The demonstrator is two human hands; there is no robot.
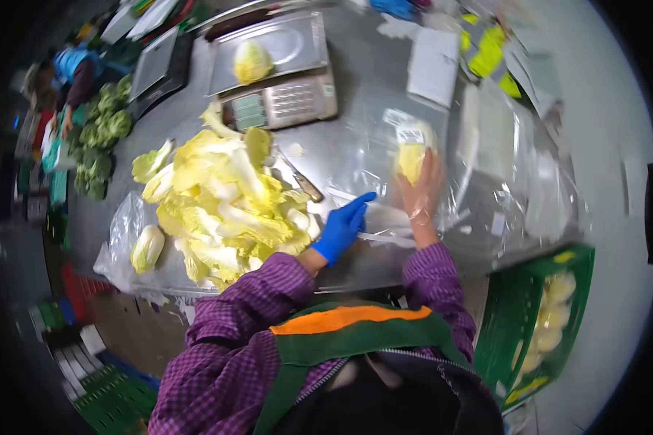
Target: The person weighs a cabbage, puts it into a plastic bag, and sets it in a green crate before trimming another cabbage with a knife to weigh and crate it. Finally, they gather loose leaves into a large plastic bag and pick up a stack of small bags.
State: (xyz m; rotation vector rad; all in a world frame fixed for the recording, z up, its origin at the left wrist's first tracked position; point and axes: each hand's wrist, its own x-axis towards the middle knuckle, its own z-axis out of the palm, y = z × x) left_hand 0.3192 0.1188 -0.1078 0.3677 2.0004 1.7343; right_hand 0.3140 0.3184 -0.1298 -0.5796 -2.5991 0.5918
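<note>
Bench (363,76) before you carries a heap of loose yellow leaves (228,192), with a scale (294,101) beyond. Your right hand (421,191) rests on a labelled, wrapped cabbage (411,161) toward the bench's right side; whether its fingers clamp it, I cannot tell. Your blue-gloved left hand (343,228) is near, its fingers' closure also unclear. A knife (309,188) lies beside the leaves.
</note>
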